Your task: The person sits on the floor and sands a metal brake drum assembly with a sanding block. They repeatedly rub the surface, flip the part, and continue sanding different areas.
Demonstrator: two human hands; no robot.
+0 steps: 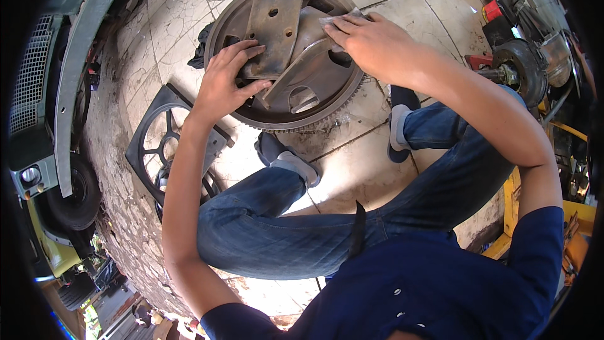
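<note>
A worn, brownish metal bracket (269,22) with several bolt holes and a bent side arm lies on a large toothed flywheel (302,118) on the floor. My left hand (224,82) grips the bracket's near left part, fingers over the flat plate and thumb by the lower end of the arm. At the bracket's right side, my right hand (371,41) presses a thin greyish sheet (327,21), which looks like sandpaper, against the metal with its fingertips. Most of that sheet is hidden under the fingers.
A black fan shroud (139,141) lies left of my feet on the cracked tiles (352,179). Greasy machine parts (531,66) stand at the right, near a yellow metal frame (508,204). A vehicle with a tyre (77,192) lines the left side.
</note>
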